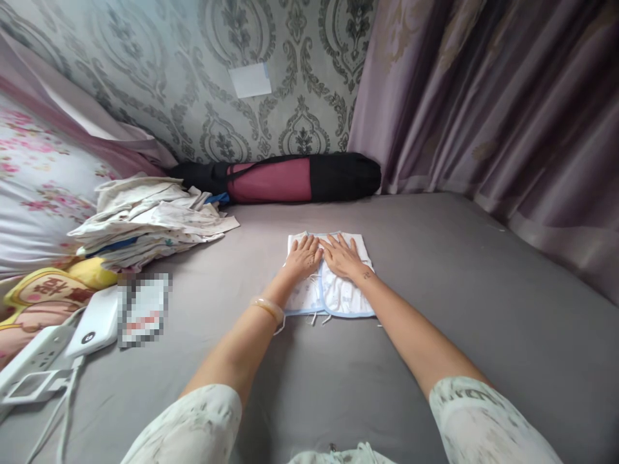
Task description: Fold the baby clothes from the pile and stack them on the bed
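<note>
A big gray bed (pixel 483 290) fills most of the view. Behind it is a wall (pixel 193 84) with curly patterns, and a purple curtain (pixel 425 96) hangs on the right. A long black and pink bag (pixel 271 180) lies by the wall. A pile of clothes (pixel 155 219) sits on the left side of the bed.

In the middle of the bed lies a small white baby top (pixel 345 296) with blue edges. It looks mostly smoothed flat, and its front edges meet near the middle. No sleeves stick out, so they may be tucked under; I can't tell. It is apart from the pile.

A white power strip (pixel 33 361) is at the far left. The left hand (pixel 304 258) and right hand (pixel 341 258) press flat on the top, side by side, fingers spread, gripping nothing. A bangle (pixel 268 309) is on the left wrist. Little strings (pixel 313 318) poke out at the bottom edge, seemingly not tied.
</note>
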### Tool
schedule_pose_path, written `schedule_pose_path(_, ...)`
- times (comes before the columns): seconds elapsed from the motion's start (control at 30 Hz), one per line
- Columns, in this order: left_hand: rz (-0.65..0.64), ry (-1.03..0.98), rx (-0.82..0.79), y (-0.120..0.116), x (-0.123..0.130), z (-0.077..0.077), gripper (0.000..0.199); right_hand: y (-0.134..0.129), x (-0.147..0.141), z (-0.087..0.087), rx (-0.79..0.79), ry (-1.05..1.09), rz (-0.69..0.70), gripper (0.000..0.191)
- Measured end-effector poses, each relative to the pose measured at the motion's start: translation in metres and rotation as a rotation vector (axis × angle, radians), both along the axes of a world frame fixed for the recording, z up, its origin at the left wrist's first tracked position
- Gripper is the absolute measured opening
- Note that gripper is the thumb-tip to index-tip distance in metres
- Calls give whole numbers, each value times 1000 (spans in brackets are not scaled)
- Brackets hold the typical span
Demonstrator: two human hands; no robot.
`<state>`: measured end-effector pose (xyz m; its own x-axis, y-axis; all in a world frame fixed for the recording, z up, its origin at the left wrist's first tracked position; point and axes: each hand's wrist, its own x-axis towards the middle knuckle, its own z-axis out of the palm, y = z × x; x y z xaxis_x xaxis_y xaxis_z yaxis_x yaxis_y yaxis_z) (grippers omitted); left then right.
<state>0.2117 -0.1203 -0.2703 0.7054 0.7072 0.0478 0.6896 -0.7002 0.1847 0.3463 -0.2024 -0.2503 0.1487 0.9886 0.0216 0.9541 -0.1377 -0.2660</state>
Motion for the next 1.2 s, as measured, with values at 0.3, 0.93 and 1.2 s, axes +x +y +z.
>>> schedule_pose_path(0.3,-5,25,40,-1,-5,22,60,0,11,8,-32,17,-55,55)
schedule_pose_path(0.93,-95,51,-71,4,-62,18,65,-33,53,-9,-7,-86,-30,63)
schedule_pose_path(1.2,-49,-51,-138,6,-61,13,67,-30,60,-13,74,64,-45,60)
